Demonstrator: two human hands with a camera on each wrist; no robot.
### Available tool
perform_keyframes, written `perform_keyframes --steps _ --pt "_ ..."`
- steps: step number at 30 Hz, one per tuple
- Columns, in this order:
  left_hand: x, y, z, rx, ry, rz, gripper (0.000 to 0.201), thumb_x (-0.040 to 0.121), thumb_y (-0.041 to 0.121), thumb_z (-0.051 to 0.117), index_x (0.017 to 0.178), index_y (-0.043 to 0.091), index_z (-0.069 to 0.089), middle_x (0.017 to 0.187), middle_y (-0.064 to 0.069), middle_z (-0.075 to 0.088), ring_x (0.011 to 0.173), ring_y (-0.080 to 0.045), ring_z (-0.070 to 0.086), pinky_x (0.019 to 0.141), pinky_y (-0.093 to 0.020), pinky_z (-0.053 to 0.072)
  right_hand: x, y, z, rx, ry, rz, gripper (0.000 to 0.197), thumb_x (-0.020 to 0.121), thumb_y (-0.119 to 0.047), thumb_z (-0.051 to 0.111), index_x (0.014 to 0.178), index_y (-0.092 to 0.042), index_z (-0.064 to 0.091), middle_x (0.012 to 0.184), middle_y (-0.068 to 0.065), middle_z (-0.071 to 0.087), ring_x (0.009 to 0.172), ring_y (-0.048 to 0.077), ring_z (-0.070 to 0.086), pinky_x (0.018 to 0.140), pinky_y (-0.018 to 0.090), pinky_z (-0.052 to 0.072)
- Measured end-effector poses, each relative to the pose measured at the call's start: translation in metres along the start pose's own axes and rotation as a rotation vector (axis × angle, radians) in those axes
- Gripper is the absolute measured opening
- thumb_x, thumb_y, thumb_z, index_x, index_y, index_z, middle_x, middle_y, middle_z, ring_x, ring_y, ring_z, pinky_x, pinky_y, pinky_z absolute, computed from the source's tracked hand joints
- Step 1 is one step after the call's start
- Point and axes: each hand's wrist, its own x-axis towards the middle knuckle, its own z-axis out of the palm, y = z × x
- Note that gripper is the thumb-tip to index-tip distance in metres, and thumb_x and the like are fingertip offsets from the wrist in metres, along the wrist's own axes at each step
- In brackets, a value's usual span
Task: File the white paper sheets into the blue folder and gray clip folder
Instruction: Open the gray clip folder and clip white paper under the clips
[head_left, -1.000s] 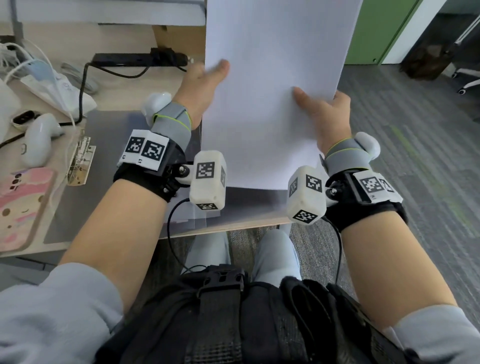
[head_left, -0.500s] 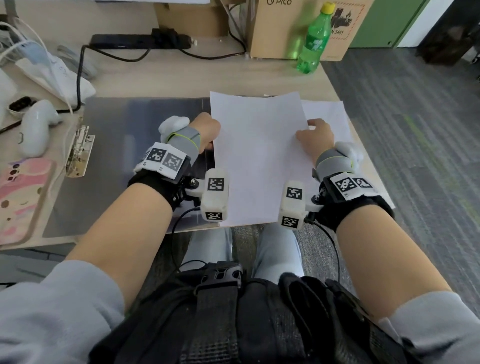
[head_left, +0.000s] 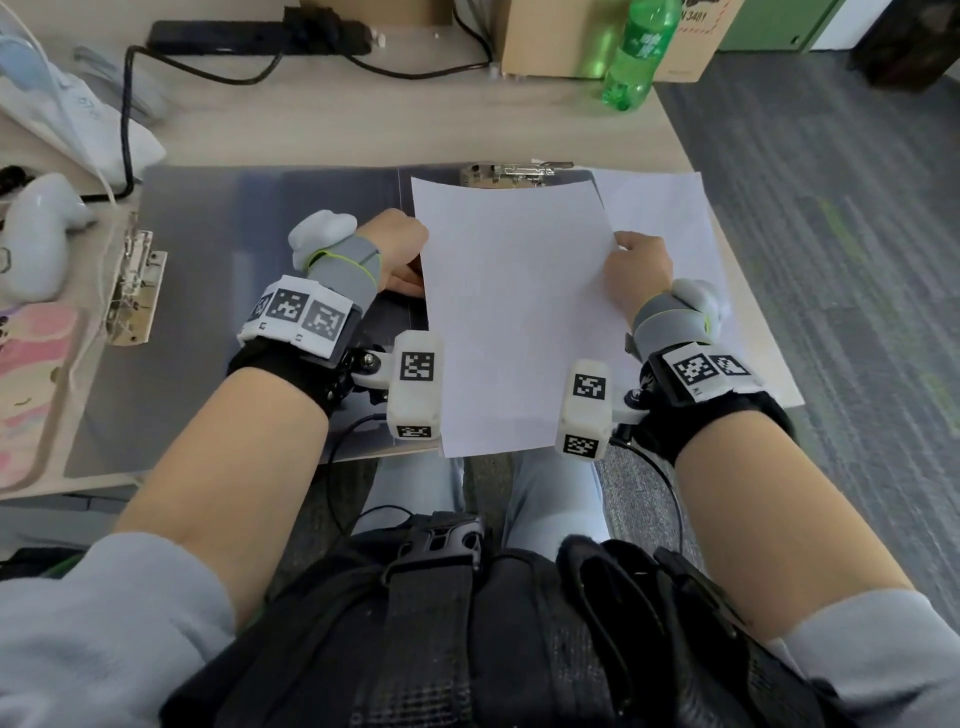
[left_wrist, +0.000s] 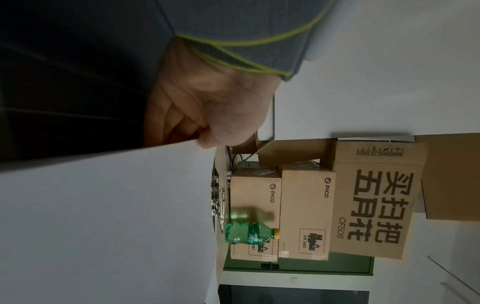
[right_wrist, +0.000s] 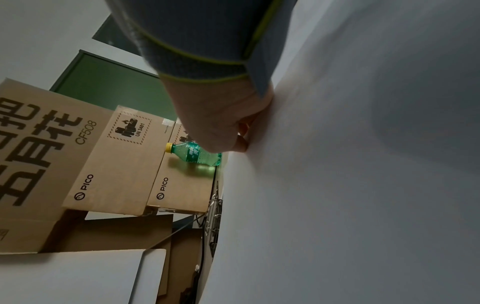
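A white paper sheet (head_left: 514, 312) lies nearly flat over the right half of the open gray clip folder (head_left: 218, 291), its top edge just short of the metal clip (head_left: 511, 174). My left hand (head_left: 397, 254) pinches the sheet's left edge; the left wrist view shows the left hand (left_wrist: 207, 115) with thumb on top of the white paper sheet (left_wrist: 103, 216). My right hand (head_left: 636, 273) pinches the right edge, seen as the right hand (right_wrist: 226, 127) against the white paper sheet (right_wrist: 350, 185). More white sheets (head_left: 670, 218) lie under it to the right. No blue folder is visible.
A second metal clip (head_left: 132, 286) sits at the gray folder's left edge. A green bottle (head_left: 636, 52) and cardboard boxes (head_left: 566, 36) stand at the desk's back. White controllers (head_left: 36, 228), a pink phone (head_left: 31, 384) and a black power strip (head_left: 260, 36) lie left.
The sheet was held upright in front of the camera a second ago; both hands have lowered it flat onto the folder's right half and slid it toward the clip.
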Motion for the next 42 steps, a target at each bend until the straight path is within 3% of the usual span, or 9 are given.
perform_keyframes --steps 6,12,16,19,21,23,29,39,42 --pt "0.004 0.003 -0.001 -0.026 0.031 0.018 0.020 0.094 0.006 0.033 0.099 0.005 0.052 0.077 -0.007 0.057 0.063 -0.022 0.058 0.037 -0.020 0.051 0.000 -0.006 0.000 0.000 0.024 -0.012 0.035 0.087 -0.004 0.037 0.111 -0.008 0.063 0.091 0.004 0.048 0.078 0.024 0.040 0.066 0.027 0.037" --pt "0.011 0.010 -0.003 -0.012 0.090 0.027 0.016 0.094 0.004 0.035 0.104 0.004 0.048 0.077 -0.007 0.056 0.060 -0.021 0.058 0.037 -0.023 0.051 0.004 -0.015 -0.001 -0.045 0.021 -0.001 0.039 0.091 -0.001 0.035 0.122 -0.005 0.060 0.108 0.013 0.059 0.096 0.037 0.053 0.082 0.030 0.046" --pt "0.018 0.010 -0.004 -0.020 0.150 0.028 0.015 0.093 0.002 0.039 0.084 0.006 0.050 0.072 -0.007 0.055 0.056 -0.019 0.057 0.061 -0.032 0.059 0.003 -0.019 0.001 -0.074 0.017 0.001 0.029 0.088 0.001 0.035 0.085 -0.015 0.059 0.088 0.009 0.052 0.081 0.031 0.039 0.068 0.026 0.041" --pt "0.022 0.009 -0.004 0.002 0.183 0.060 0.014 0.091 0.003 0.045 0.079 0.004 0.051 0.078 -0.012 0.058 0.057 -0.020 0.058 0.048 -0.028 0.057 0.004 -0.020 0.000 -0.074 0.025 0.000 0.035 0.090 0.000 0.037 0.109 -0.007 0.065 0.108 0.014 0.063 0.102 0.042 0.055 0.082 0.034 0.049" --pt "0.023 0.007 -0.005 0.002 0.216 0.092 0.003 0.090 0.005 0.051 0.090 0.003 0.054 0.086 -0.014 0.060 0.060 -0.021 0.060 0.046 -0.025 0.056 0.004 -0.019 0.000 -0.121 0.018 -0.010 0.033 0.088 0.002 0.036 0.070 -0.017 0.055 0.073 0.008 0.052 0.075 0.036 0.041 0.052 0.029 0.039" --pt "0.026 0.002 -0.006 -0.010 0.250 0.136 0.010 0.088 0.007 0.058 0.097 0.006 0.055 0.090 -0.012 0.061 0.066 -0.023 0.063 0.054 -0.027 0.058 0.005 -0.019 0.001 -0.160 0.017 -0.005 0.037 0.086 0.004 0.035 0.057 -0.018 0.028 0.060 0.001 0.028 0.058 0.024 0.024 0.043 0.026 0.020" --pt "0.032 -0.008 -0.008 -0.035 0.355 0.254 0.023 0.079 0.009 0.070 0.101 0.007 0.065 0.081 -0.003 0.063 0.052 -0.014 0.065 0.055 -0.028 0.060 0.007 -0.018 0.001 -0.174 0.030 0.006 0.026 0.089 0.000 0.036 0.066 -0.007 0.048 0.066 0.003 0.038 0.072 0.023 0.035 0.051 0.029 0.036" --pt "0.038 -0.005 -0.011 -0.014 0.385 0.258 0.012 0.079 0.008 0.069 0.092 0.009 0.069 0.077 -0.008 0.066 0.036 -0.002 0.059 0.049 -0.019 0.057 0.016 -0.017 0.006 -0.275 0.007 -0.004 0.014 0.092 -0.006 0.037 0.092 -0.016 0.047 0.092 0.008 0.046 0.080 0.029 0.039 0.071 0.025 0.034" --pt "0.042 -0.004 -0.012 0.016 0.397 0.245 0.009 0.078 0.008 0.070 0.085 0.013 0.066 0.077 -0.006 0.066 0.035 -0.001 0.058 0.055 -0.022 0.059 0.019 -0.016 0.007 -0.310 0.003 -0.007 0.018 0.090 -0.003 0.036 0.088 -0.015 0.049 0.080 0.009 0.046 0.082 0.029 0.039 0.072 0.026 0.034"
